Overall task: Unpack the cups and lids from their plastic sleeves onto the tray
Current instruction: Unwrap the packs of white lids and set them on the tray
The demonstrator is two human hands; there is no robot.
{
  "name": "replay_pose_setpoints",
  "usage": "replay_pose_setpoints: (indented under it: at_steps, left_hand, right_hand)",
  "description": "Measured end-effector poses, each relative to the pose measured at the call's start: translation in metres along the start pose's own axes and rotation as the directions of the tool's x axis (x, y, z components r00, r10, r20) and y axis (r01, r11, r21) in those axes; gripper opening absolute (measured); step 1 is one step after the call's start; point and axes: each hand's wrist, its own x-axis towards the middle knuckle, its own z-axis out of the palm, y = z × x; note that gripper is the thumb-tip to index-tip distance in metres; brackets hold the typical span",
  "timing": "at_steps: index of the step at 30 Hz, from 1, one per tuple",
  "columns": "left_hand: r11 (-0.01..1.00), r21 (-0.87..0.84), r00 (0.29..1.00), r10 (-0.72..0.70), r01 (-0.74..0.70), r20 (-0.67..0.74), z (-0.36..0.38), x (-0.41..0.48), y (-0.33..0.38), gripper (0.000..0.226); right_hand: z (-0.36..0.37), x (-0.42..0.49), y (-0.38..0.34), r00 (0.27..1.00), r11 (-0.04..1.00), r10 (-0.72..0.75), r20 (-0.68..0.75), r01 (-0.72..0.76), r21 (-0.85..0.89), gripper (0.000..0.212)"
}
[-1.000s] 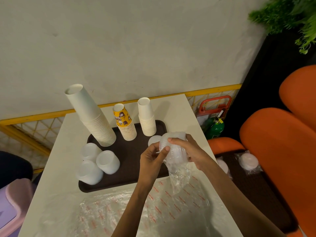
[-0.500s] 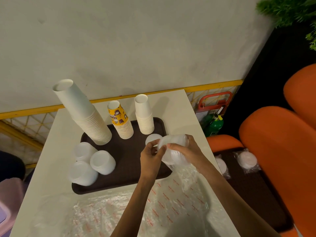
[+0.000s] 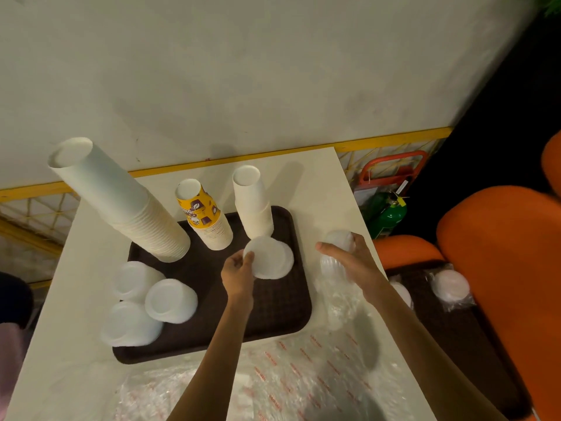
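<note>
Nearest us, along the bottom of the frame, lie emptied plastic sleeves (image 3: 288, 378), clear film with red print, crumpled on the white table (image 3: 318, 183); we cannot count them apart. Both forearms rise from the bottom edge. At centre, the left hand (image 3: 238, 273) pinches the near rim of a small white lid stack (image 3: 270, 258) between thumb and curled fingers, over the right half of the brown tray (image 3: 273, 317). We cannot tell whether the stack rests on the tray or hovers just above it. Right of centre, just beyond the tray's right edge, the right hand (image 3: 352, 262) curls its fingers round a sleeve of lids (image 3: 334, 253), held above the table with loose film trailing down toward us.

We judge the lids light, thin and springy. Nested, they would slide on one another, so a stack is best taken by the rim or round its sides and squeezed gently. The film looks soft and slippery, so we would grip the lids through it, never the film alone.

Count, near to far:
- **Lids on the tray:** three loose lid stacks (image 3: 170, 300) at its lower left, plus the one in the left hand, making four.
- **Lids at the right of the frame:** two bagged lid packs (image 3: 450, 287) on a second dark tray (image 3: 425, 317), one of them partly hidden by the right forearm.
- **Cups at the tray's far edge:** three cup stacks, namely a tall leaning white one (image 3: 121, 202), a yellow printed one (image 3: 203, 217) and a shorter white one (image 3: 253, 205).
</note>
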Motion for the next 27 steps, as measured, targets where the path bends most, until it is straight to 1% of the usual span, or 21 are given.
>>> replay_pose_setpoints:
  at_steps: [3, 6, 8, 11, 14, 16, 18, 20, 24, 27]
  left_hand:
    - [0.996, 0.063, 0.998, -0.057, 0.056, 0.007, 0.010, 0.014, -0.013, 0.032]
    - [0.994, 0.097, 0.998, -0.048, 0.044, 0.034, 0.021, 0.018, -0.017, 0.031]
    - [0.991, 0.134, 0.999, -0.018, 0.013, 0.031, 0.027, 0.024, -0.018, 0.032]
    - [0.967, 0.251, 0.999, 0.054, -0.051, -0.007, 0.030, 0.030, -0.022, 0.032]
    - [0.914, 0.394, 0.992, 0.119, -0.098, -0.029, 0.031, 0.039, -0.029, 0.037]
    - [0.863, 0.484, 0.985, 0.172, -0.143, -0.016, 0.031, 0.039, -0.033, 0.043]
    - [0.807, 0.549, 0.969, 0.245, -0.220, 0.029, 0.029, 0.034, -0.035, 0.051]
    - [0.755, 0.583, 0.949, 0.301, -0.299, 0.096, 0.028, 0.029, -0.039, 0.068]
    - [0.644, 0.675, 0.931, 0.289, -0.361, 0.222, 0.032, 0.025, -0.047, 0.109]
    - [0.569, 0.738, 0.929, 0.280, -0.363, 0.241, 0.040, 0.026, -0.051, 0.121]
  right_hand:
    - [0.000, 0.013, 0.000, 1.000, 0.999, 0.005, -0.010, -0.005, 0.049, 0.087]
    - [-0.001, 0.020, 0.000, 1.000, 0.996, 0.005, -0.011, -0.004, 0.085, 0.088]
    - [-0.001, 0.026, 0.000, 1.000, 0.996, 0.005, -0.015, -0.004, 0.089, 0.088]
    - [0.000, 0.030, 0.000, 1.000, 0.998, 0.007, -0.020, -0.006, 0.069, 0.087]
    - [-0.001, 0.034, 0.003, 1.000, 0.998, 0.007, -0.029, -0.006, 0.055, 0.087]
    - [-0.001, 0.038, 0.004, 0.999, 0.999, 0.020, -0.033, -0.019, 0.047, 0.087]
    - [-0.001, 0.039, 0.006, 0.999, 0.999, 0.024, -0.029, -0.023, 0.046, 0.088]
    - [0.000, 0.040, 0.007, 0.999, 0.999, 0.022, -0.028, -0.021, 0.048, 0.088]
    - [0.003, 0.040, 0.007, 1.000, 0.999, 0.019, -0.024, -0.018, 0.040, 0.088]
    - [0.003, 0.039, 0.006, 0.999, 1.000, 0.018, -0.030, -0.018, 0.015, 0.088]
